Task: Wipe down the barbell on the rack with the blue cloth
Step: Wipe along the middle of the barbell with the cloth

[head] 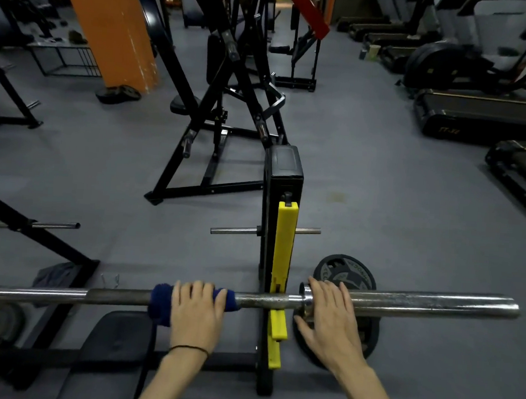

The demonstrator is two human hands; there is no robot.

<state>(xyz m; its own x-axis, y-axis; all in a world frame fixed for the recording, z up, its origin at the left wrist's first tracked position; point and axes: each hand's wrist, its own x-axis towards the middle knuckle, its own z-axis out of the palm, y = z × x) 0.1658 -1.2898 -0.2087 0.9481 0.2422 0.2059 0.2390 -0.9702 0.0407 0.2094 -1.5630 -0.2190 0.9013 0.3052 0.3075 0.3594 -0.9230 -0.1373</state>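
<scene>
One barbell (279, 300) lay across the rack (283, 182), under both hands. Left hand (196, 311) gripped the blue cloth (161, 303) wrapped round the shaft. Right hand (330, 316), fingers spread, rested on the sleeve beside the collar; weight plate (345, 272) beyond it.

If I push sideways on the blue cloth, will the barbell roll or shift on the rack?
Probably little. The barbell looks like long heavy steel seated in the yellow rack hook, and the right hand steadies its sleeve. The floppy blue cloth, under the left hand, should slide along it.
</scene>
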